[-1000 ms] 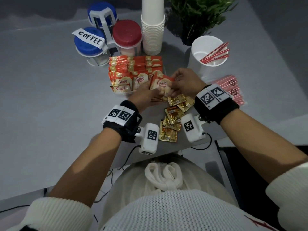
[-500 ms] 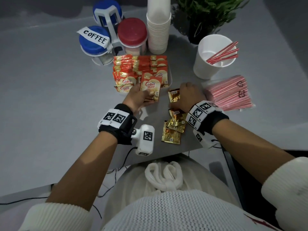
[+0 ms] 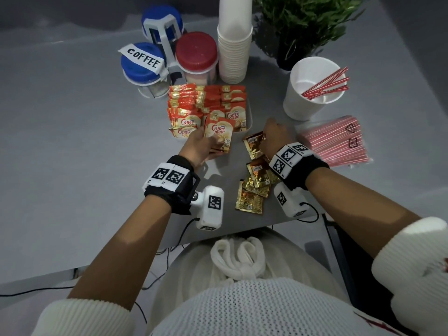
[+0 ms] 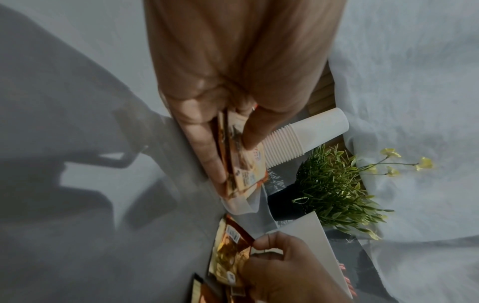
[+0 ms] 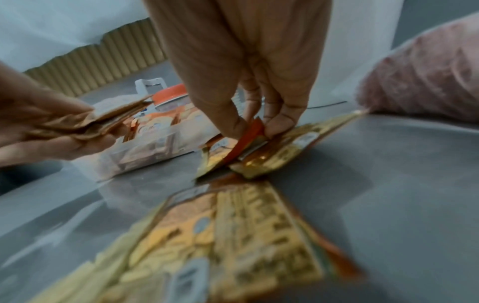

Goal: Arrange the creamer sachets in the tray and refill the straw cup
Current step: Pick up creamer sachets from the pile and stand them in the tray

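My left hand grips a small stack of red Coffee mate creamer sachets just in front of the clear tray, which is packed with more sachets. In the left wrist view the thumb and fingers clamp that stack. My right hand pinches the edge of a loose sachet lying gold side up on the table. More gold-backed sachets lie in a row towards me. The white straw cup holds a few red striped straws.
A clear pack of red straws lies right of my right hand. Behind the tray stand blue and red lidded jars in a rack, a stack of paper cups and a potted plant. The table's front edge is close to my wrists.
My right hand left the stack held by the left hand and came down onto the loose sachets, where it now pinches one. The left hand drew its stack slightly back from the tray.
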Demonstrator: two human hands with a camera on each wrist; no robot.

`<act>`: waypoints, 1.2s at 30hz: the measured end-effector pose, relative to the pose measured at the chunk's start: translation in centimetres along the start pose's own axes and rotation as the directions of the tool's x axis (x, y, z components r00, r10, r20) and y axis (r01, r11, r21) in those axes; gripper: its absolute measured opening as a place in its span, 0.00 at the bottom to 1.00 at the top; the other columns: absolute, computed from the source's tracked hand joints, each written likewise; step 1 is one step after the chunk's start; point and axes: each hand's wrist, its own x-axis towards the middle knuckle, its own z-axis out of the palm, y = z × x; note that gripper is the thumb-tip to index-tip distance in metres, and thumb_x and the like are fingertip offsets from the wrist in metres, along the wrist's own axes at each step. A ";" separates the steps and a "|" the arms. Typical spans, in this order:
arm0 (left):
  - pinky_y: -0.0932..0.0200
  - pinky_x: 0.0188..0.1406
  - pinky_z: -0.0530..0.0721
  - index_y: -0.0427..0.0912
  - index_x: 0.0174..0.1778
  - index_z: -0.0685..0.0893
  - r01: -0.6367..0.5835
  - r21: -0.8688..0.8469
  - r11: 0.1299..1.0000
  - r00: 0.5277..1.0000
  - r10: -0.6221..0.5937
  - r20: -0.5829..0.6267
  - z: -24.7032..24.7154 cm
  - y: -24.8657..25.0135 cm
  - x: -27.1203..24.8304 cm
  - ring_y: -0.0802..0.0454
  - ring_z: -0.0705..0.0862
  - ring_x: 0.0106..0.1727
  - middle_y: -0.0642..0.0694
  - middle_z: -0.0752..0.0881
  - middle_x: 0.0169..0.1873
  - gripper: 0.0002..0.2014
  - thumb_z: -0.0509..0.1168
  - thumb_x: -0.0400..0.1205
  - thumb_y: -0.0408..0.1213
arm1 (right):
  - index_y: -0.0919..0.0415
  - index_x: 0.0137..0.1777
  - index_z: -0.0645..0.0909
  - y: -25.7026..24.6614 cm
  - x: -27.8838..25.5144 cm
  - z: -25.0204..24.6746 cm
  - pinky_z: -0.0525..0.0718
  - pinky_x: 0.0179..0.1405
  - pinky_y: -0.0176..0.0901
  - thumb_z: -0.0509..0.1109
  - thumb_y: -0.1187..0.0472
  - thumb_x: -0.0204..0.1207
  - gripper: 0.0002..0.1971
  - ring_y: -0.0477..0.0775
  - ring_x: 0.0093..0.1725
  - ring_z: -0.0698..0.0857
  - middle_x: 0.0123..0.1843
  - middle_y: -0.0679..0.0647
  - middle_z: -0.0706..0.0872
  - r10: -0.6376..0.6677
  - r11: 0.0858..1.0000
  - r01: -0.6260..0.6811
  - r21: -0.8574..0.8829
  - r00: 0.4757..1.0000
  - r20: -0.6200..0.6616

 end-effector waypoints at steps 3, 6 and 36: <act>0.51 0.52 0.82 0.29 0.70 0.68 0.002 0.014 1.000 1.000 -0.003 0.004 0.0 0.0 0.1 0.43 0.81 0.52 0.41 0.81 0.48 0.17 0.54 0.85 0.26 | 0.66 0.58 0.72 0.3 0.5 0.1 0.77 0.48 0.46 0.68 0.68 0.73 0.15 0.67 0.56 0.82 0.54 0.65 0.83 0.055 0.991 -0.053 0.122 0.998 -0.011; 0.52 0.50 0.82 0.30 0.70 0.69 -0.009 0.044 0.999 1.000 0.009 0.014 0.1 0.0 0.1 0.49 0.81 0.44 0.38 0.79 0.52 0.16 0.55 0.85 0.26 | 0.61 0.50 0.73 0.8 1.1 0.4 0.84 0.52 0.57 0.71 0.67 0.67 0.14 0.65 0.51 0.83 0.49 0.62 0.84 0.117 0.962 -0.110 0.249 0.993 -0.013; 0.63 0.28 0.88 0.40 0.60 0.71 0.057 -0.123 0.991 0.973 -0.027 0.229 1.1 1.6 -1.4 0.49 0.88 0.37 0.42 0.83 0.43 0.10 0.50 0.86 0.28 | 0.59 0.43 0.87 -0.7 -1.7 -1.6 0.82 0.38 0.29 0.73 0.70 0.70 0.07 0.36 0.35 0.83 0.39 0.50 0.88 -0.192 0.540 0.452 0.710 0.887 -0.419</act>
